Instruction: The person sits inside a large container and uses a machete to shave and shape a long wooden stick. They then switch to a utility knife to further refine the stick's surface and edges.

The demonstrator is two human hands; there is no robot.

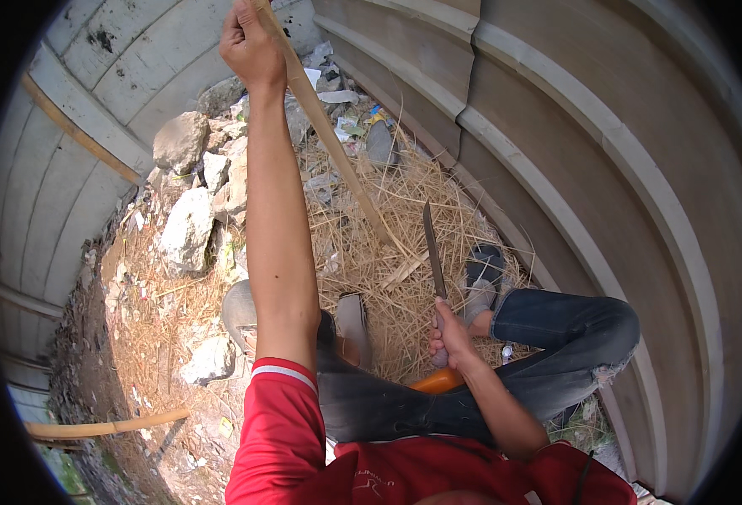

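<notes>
My left arm reaches far forward, and my left hand point(253, 50) is closed round the upper part of a long, flat bamboo strip point(337, 151). The strip slants down to the right, its lower end at the heap of shavings point(354, 231). Nearer my body, my right hand point(453, 338) grips the handle of a long-bladed knife point(434, 252). Its narrow, dark blade points up and away from me, apart from the strip. Just below the right hand, a smooth orange object point(440, 381) shows in part against my leg; its kind is unclear.
A ribbed metal wall point(573, 160) curves along the right, close to my bent knee. Pale panels point(148, 63) stand at the far left. Rocks point(187, 231) and litter lie left of the shavings. A bamboo pole point(110, 427) juts in at lower left.
</notes>
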